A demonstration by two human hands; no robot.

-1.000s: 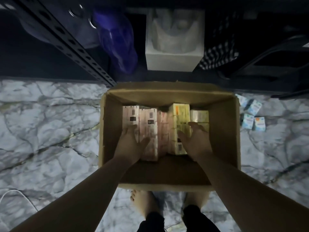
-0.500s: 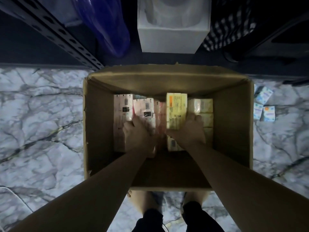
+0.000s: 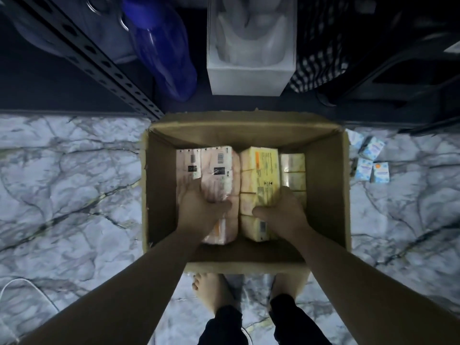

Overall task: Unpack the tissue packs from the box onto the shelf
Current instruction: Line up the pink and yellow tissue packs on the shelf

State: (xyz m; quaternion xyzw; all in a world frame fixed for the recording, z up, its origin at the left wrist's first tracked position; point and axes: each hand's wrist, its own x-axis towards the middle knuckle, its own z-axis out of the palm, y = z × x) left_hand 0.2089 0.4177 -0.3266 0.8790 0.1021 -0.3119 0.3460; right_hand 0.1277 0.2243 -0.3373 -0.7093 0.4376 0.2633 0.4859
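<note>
An open cardboard box (image 3: 326,192) stands on the marble floor in front of the dark shelf (image 3: 74,95). Inside lie long tissue packs side by side. My left hand (image 3: 199,207) grips a pink tissue pack (image 3: 220,175), thumb over its right edge. My right hand (image 3: 283,212) grips a yellow tissue pack (image 3: 260,170), thumb on its left side. Both packs are raised above the others. A second pink pack (image 3: 188,165) lies at the left and a pale yellow pack (image 3: 293,168) at the right.
On the shelf's bottom level sit a blue plastic bag (image 3: 161,51), a white foam block (image 3: 250,46) and a checked cloth (image 3: 318,58). A slotted metal upright (image 3: 99,58) runs diagonally at the left. Small tissue packets (image 3: 371,163) lie on the floor right of the box. A white cable (image 3: 15,287) lies at the lower left.
Both hands reached deeper into the box, closed on one pack each, and lifted the pink and yellow packs up toward me.
</note>
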